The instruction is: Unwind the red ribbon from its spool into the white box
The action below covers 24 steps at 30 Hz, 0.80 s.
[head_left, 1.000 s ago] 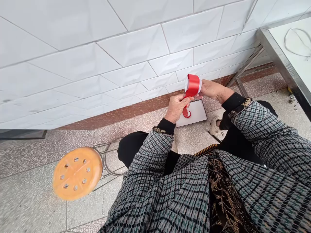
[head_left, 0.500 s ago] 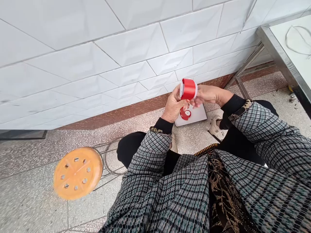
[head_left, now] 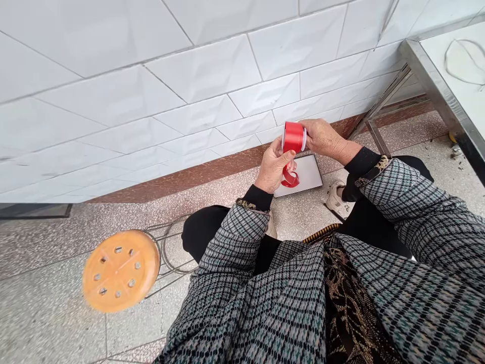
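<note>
Between my two hands is a spool of red ribbon (head_left: 293, 136) with white end discs. My left hand (head_left: 272, 167) grips its left side, thumb across the lower front of the ribbon. On the spool's right end, my right hand (head_left: 324, 137) is closed with its fingers partly hidden behind the disc. A loose loop of red ribbon (head_left: 290, 178) hangs under the spool by my left fingers. Below it, a shallow white tray or box lid with a dark edge (head_left: 308, 174) lies on the floor.
An orange round stool (head_left: 121, 270) with metal legs lies to the left. White wall tiles (head_left: 208, 71) rise in front. A metal-framed table (head_left: 445, 83) stands at the right with a thin cable (head_left: 464, 60) on its top. My shoe (head_left: 336, 198) is near the tray.
My right hand has risen and closed in on the spool's right end. The ribbon loop below has opened out and shifted slightly. The spool stays nearly in place.
</note>
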Each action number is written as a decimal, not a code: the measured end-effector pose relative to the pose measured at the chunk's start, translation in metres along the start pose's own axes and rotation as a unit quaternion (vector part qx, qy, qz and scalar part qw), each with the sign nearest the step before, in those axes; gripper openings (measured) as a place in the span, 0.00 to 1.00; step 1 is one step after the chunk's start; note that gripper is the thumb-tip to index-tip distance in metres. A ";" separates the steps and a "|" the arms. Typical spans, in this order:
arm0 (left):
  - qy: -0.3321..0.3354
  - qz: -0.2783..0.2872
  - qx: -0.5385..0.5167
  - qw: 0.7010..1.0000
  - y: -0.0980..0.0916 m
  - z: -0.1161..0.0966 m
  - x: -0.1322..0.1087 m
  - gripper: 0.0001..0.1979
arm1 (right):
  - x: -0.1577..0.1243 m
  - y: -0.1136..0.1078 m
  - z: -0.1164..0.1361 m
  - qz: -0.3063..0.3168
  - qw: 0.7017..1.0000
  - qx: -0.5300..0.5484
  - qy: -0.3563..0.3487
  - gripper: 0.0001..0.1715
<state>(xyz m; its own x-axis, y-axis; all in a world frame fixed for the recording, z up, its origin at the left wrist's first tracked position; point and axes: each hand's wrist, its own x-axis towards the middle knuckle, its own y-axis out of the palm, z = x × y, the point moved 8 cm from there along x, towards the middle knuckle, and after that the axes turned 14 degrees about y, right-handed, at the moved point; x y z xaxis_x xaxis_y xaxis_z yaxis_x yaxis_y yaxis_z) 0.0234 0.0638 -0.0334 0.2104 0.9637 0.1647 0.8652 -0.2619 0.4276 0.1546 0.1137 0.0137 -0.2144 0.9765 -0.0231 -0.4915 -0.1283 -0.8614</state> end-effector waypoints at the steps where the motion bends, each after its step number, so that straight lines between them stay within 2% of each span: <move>1: 0.001 -0.002 0.002 1.000 0.000 0.000 0.000 0.33 | 0.000 0.000 0.000 0.005 1.000 0.018 0.010 0.10; 3: 0.003 -0.005 0.004 1.000 -0.001 0.000 0.001 0.32 | 0.001 0.002 -0.003 0.028 0.995 0.087 0.045 0.10; 5: 0.007 -0.008 0.003 1.000 -0.002 0.000 0.002 0.29 | 0.000 0.011 -0.006 0.079 0.971 0.207 0.090 0.17; 8: 0.009 -0.005 0.002 1.000 -0.002 -0.001 0.003 0.28 | -0.005 0.032 -0.001 0.187 0.893 0.391 0.123 0.26; 11: 0.011 0.002 0.009 1.000 -0.003 -0.002 0.005 0.32 | -0.010 0.045 0.007 0.245 0.827 0.488 0.132 0.29; 14: 0.015 0.014 0.016 1.000 -0.005 -0.002 0.006 0.35 | -0.012 0.050 0.008 0.274 0.790 0.526 0.159 0.29; 18: -0.002 0.032 0.020 0.999 -0.008 0.002 0.006 0.38 | -0.020 0.057 0.015 0.395 0.734 0.533 0.145 0.25; 21: -0.013 0.043 0.027 0.999 -0.010 0.003 0.007 0.40 | -0.030 0.060 0.019 0.488 0.693 0.516 0.124 0.25; 24: -0.020 0.052 0.032 0.998 -0.011 0.002 0.006 0.42 | -0.042 0.063 0.022 0.543 0.670 0.492 0.118 0.28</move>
<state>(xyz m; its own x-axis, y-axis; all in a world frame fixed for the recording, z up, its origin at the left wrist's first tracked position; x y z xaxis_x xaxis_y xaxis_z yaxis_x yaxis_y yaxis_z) 0.0167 0.0730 -0.0390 0.3177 0.9331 0.1687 0.8645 -0.3581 0.3527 0.1148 0.0605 -0.0282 -0.8147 0.1996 -0.5445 -0.4972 -0.7237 0.4786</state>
